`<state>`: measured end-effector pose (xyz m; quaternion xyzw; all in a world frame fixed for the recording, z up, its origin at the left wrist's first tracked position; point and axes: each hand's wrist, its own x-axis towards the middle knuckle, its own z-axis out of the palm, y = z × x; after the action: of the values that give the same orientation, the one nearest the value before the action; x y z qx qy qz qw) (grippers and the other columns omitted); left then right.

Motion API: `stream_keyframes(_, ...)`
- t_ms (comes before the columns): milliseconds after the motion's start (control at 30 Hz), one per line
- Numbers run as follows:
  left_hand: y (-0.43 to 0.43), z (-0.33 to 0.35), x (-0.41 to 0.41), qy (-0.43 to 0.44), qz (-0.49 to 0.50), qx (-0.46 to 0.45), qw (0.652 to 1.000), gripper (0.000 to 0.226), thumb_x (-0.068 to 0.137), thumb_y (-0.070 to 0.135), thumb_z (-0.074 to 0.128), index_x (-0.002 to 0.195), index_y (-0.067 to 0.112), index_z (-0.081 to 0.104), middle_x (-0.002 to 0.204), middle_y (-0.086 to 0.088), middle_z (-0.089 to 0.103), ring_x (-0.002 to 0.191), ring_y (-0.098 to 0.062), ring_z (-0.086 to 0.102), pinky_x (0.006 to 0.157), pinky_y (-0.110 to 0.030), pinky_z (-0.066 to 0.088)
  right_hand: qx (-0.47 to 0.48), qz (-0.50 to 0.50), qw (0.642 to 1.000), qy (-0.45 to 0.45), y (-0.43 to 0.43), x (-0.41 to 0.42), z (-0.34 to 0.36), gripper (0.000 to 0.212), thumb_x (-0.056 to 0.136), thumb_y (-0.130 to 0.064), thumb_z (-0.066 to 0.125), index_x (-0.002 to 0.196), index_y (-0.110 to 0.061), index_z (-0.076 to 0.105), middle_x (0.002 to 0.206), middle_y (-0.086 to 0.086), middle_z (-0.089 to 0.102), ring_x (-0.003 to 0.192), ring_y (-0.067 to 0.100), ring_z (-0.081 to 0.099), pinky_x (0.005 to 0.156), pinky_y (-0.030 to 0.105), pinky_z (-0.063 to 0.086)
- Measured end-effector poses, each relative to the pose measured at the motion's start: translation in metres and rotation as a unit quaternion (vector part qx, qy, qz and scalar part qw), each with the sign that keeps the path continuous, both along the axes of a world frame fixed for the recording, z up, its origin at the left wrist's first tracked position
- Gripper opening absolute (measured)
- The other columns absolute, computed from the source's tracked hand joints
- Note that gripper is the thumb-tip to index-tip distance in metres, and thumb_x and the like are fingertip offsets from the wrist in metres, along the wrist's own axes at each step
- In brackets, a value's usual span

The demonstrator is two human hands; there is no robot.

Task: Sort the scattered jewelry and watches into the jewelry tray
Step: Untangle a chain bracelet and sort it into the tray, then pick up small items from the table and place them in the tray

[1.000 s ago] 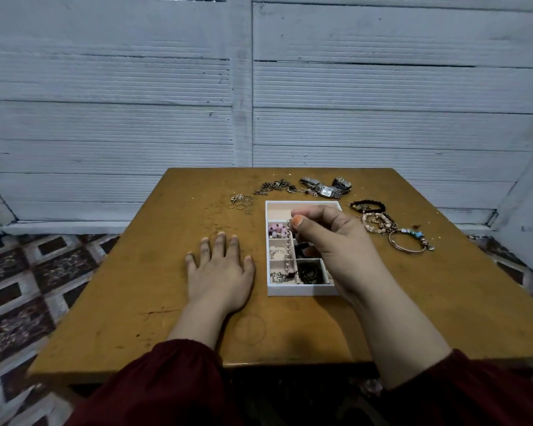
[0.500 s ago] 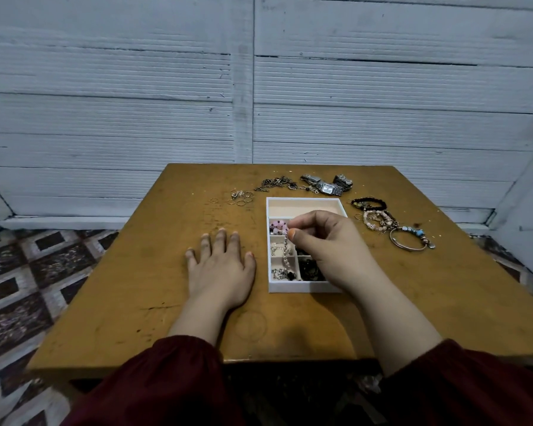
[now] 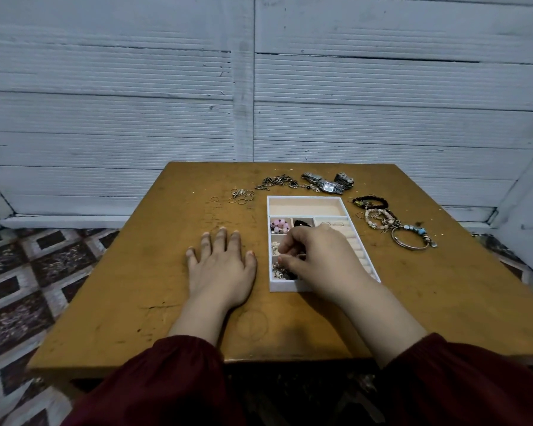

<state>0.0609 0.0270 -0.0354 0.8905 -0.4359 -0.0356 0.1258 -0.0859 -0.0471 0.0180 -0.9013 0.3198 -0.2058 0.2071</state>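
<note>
While left hand [image 3: 220, 269] lies flat, released, on desk [image 3: 443, 302], right hand [image 3: 320, 259] curls into near-left compartment of tray [image 3: 305, 198]; grasp unclear. Lower fully inside walls before letting go.

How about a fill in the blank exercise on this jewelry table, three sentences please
1. The left hand rests flat on the ____.
2. The blue-beaded bangle lies on the ____ side of the tray.
3. The tray's long far compartment is ____.

Missing words: table; right; empty.
</note>
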Motion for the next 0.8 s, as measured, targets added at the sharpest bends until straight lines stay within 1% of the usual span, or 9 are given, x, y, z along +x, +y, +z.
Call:
stream_keyframes(100,0.000,0.001,0.000,0.000,0.000,0.004,1.000,0.060,0.097,0.051,0.020,0.152,0.026,0.014,0.161,0.001,0.006,0.148,-0.024,0.000,0.116,-0.051,0.002,0.033,0.001,0.999,0.008,-0.001,0.000,-0.001,0.007,0.080,-0.029,0.071,0.075,-0.027,0.067,0.068,-0.012,0.067,0.073,0.006,0.063,0.079,0.036,0.052)
stream_keyframes(200,-0.001,0.001,-0.001,-0.001,0.001,0.007,1.000,0.060,0.097,0.051,0.020,0.152,0.026,0.014,0.161,0.001,0.006,0.148,-0.025,0.001,0.116,-0.052,0.002,0.058,0.002,0.998,0.018,-0.002,-0.003,-0.001,0.011,0.082,-0.032,0.070,0.073,-0.026,0.069,0.066,-0.010,0.067,0.067,0.003,0.062,0.069,0.028,0.050)
stream_keyframes(300,-0.001,0.002,-0.001,-0.004,0.001,0.009,1.000,0.061,0.097,0.051,0.020,0.152,0.026,0.014,0.161,0.001,0.006,0.148,-0.025,0.001,0.116,-0.052,0.002,0.063,-0.017,0.998,-0.009,-0.005,-0.005,0.002,0.018,0.085,-0.036,0.066,0.075,-0.022,0.071,0.066,-0.007,0.068,0.065,0.007,0.062,0.062,0.026,0.047)
stream_keyframes(400,0.000,0.001,-0.001,-0.006,0.000,0.014,1.000,0.061,0.098,0.052,0.019,0.152,0.026,0.012,0.161,0.001,0.005,0.148,-0.024,0.000,0.116,-0.052,0.002,0.055,-0.039,0.997,-0.042,-0.008,-0.008,0.006,0.018,0.087,-0.034,0.064,0.075,-0.022,0.070,0.063,-0.008,0.067,0.059,0.003,0.059,0.054,0.023,0.040)
stream_keyframes(500,0.000,0.002,-0.001,-0.006,0.000,0.019,1.000,0.061,0.098,0.052,0.018,0.152,0.026,0.011,0.161,0.001,0.004,0.148,-0.024,0.000,0.116,-0.052,0.002,0.050,-0.047,0.994,-0.081,-0.010,-0.011,0.009,0.016,0.087,-0.033,0.064,0.077,-0.022,0.070,0.069,-0.007,0.069,0.065,0.004,0.060,0.057,0.024,0.043)
stream_keyframes(600,0.000,0.003,-0.001,-0.001,0.000,0.026,1.000,0.061,0.098,0.052,0.018,0.152,0.026,0.010,0.161,0.002,0.003,0.148,-0.024,-0.001,0.116,-0.052,0.001,0.048,-0.044,0.993,-0.102,-0.011,-0.009,0.010,0.014,0.087,-0.032,0.064,0.075,-0.025,0.067,0.067,-0.014,0.064,0.064,-0.001,0.057,0.056,0.017,0.041)
stream_keyframes(700,0.000,0.005,-0.001,0.007,0.001,0.033,0.999,0.060,0.098,0.051,0.017,0.152,0.027,0.009,0.161,0.002,0.002,0.148,-0.024,-0.002,0.116,-0.052,0.000,0.046,-0.034,0.992,-0.114,-0.014,0.000,0.011,0.012,0.086,-0.030,0.063,0.076,-0.026,0.067,0.069,-0.017,0.064,0.071,0.003,0.060,0.065,0.026,0.047)
stream_keyframes(800,-0.001,0.007,-0.001,0.018,0.000,0.038,0.999,0.060,0.098,0.051,0.019,0.152,0.027,0.010,0.161,0.002,0.002,0.148,-0.024,-0.002,0.116,-0.052,0.000,0.056,-0.015,0.991,-0.124,-0.018,0.011,0.010,0.011,0.085,-0.030,0.063,0.078,-0.024,0.069,0.072,-0.014,0.067,0.073,0.008,0.063,0.073,0.034,0.052)
